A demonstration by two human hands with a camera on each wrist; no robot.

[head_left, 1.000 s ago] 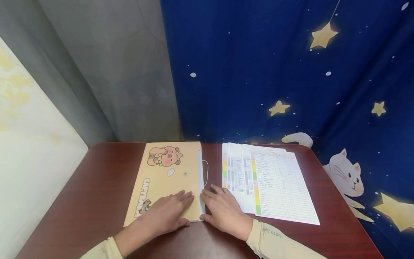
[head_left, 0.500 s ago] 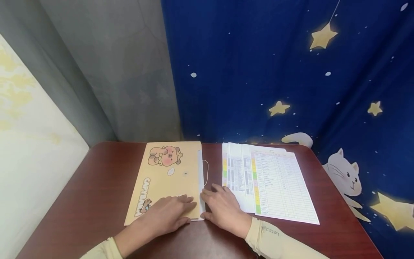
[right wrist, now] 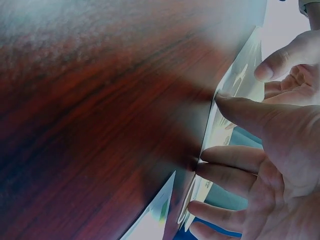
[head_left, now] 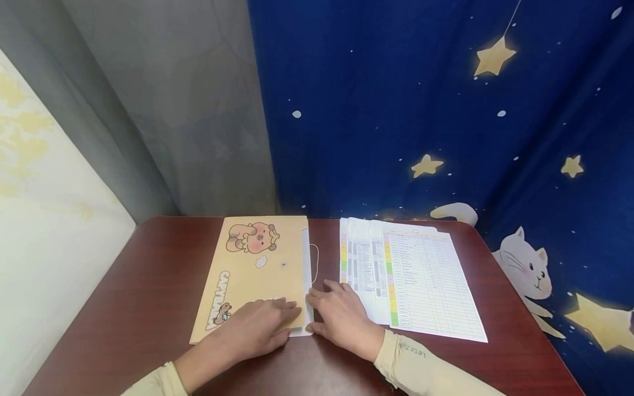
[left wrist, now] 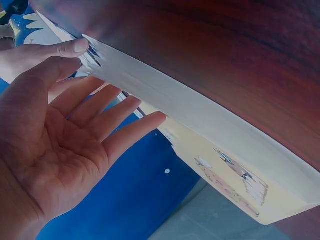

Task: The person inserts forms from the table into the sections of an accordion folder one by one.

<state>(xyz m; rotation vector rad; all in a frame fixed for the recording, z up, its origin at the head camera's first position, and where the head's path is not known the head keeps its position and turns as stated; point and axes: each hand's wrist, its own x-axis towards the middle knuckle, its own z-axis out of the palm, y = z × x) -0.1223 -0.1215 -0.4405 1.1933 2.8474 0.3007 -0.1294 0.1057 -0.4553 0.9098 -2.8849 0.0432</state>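
A yellow folder [head_left: 250,275] with a cartoon animal print lies flat on the dark red wooden table [head_left: 148,275]. My left hand [head_left: 260,325] rests flat on its near right corner with straight fingers; the left wrist view shows this left hand [left wrist: 65,145] open against the folder [left wrist: 220,160]. My right hand [head_left: 340,314] lies on the table just right of the folder, fingers spread. In the right wrist view the right hand's thumb [right wrist: 245,112] touches the folder's edge [right wrist: 240,82]. Neither hand grips anything.
A fanned stack of printed sheets [head_left: 421,280] with coloured margins lies right of the folder. A thin cord loop [head_left: 315,256] sticks out at the folder's right edge. Behind the table hang a blue starry curtain [head_left: 421,110] and a grey curtain [head_left: 173,110].
My left hand's fingertips have slid slightly right toward the folder's edge. The right hand has drawn a little closer to the folder. Folder and sheets have not moved.
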